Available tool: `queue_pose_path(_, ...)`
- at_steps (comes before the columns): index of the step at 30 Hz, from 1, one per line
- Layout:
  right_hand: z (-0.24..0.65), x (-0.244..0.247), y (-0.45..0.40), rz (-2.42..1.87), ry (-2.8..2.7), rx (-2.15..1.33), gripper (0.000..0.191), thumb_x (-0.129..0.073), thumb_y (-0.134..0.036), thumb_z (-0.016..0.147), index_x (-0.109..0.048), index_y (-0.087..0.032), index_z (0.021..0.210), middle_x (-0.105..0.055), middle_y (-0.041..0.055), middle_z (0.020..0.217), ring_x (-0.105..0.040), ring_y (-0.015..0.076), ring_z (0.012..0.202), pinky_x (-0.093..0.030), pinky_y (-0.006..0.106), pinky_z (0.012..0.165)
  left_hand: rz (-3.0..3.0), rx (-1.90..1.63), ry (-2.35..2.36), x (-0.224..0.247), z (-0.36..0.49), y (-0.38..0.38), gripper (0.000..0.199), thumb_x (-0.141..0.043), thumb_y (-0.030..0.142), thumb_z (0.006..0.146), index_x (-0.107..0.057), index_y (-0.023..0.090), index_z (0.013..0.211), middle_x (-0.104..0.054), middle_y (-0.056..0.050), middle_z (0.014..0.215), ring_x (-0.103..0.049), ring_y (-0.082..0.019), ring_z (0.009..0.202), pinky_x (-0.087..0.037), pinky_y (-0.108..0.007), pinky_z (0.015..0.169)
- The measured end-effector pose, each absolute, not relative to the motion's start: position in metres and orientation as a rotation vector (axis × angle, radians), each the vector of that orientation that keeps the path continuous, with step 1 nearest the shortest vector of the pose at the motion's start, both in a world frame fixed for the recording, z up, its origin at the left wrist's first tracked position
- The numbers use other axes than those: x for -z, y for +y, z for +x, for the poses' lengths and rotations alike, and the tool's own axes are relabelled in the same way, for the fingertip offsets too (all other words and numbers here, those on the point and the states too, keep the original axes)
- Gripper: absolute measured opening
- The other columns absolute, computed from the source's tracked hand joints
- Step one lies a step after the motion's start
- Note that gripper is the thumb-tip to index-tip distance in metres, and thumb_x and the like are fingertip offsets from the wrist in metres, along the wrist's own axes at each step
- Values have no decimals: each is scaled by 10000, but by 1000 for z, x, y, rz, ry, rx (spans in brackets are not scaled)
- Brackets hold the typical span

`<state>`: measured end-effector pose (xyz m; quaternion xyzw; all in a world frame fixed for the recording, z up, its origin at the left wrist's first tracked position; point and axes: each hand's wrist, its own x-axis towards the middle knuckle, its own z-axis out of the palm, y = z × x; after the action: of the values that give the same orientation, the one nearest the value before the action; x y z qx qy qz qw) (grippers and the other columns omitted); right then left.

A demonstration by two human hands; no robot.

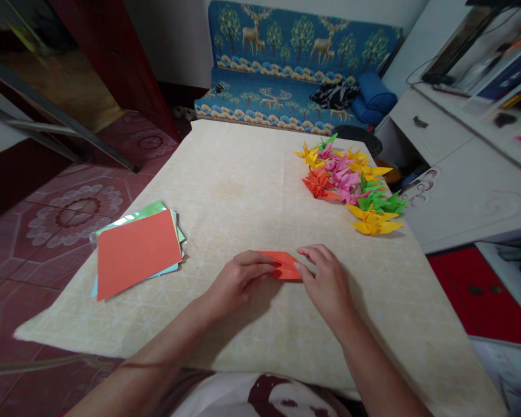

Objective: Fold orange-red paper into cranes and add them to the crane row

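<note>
A small folded orange paper (286, 270) lies on the cloth-covered table (243, 197) between my hands. My left hand (238, 281) is closed on its left end, fingertips resting over the paper. At the right end, my right hand (327, 281) has its thumb on the paper's edge and its index finger bent above; the fingers are curved and apart from the thumb. To the left sits a stack of coloured sheets with an orange sheet (139, 252) on top. Folded paper cranes in yellow, pink, green and orange (349, 179) are grouped at the back right.
Behind the table stands a sofa with a blue deer-patterned cover (269, 92). A white cabinet (473, 179) is close to the table's right side. Metal legs (65, 124) stand on the red tiled floor at the left.
</note>
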<state>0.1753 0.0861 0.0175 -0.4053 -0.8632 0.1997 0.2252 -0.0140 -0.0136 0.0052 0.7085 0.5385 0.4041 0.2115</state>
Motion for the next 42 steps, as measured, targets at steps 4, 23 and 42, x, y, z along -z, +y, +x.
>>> queue_pose_path(4,173,-8,72,-896,-2352,-622,241,-526,-93,834,-645,-224,998,-624,64,975,-578,212,965,-485,364,865,2178,-1075,1476,3,-9,-12,364,-485,143,906,-585,212,1250,-608,-108,1283,-534,-223,1215,-453,-409,996)
queue_pose_path(23,180,20,70,-850,-2236,-787,173,-547,-134,864,-657,-241,943,-619,45,938,-599,186,906,-506,331,805,2029,-1132,1538,20,-3,8,243,-563,181,872,-699,198,1073,-714,-98,1043,-636,-214,983,-513,-382,865)
queue_pose_path(42,171,5,80,-948,-2264,-942,273,-626,-159,784,-615,-256,1039,-653,39,1022,-606,202,958,-482,342,857,1671,-975,1636,13,-11,32,171,-576,244,854,-731,190,902,-713,-43,832,-637,-154,771,-466,-245,707)
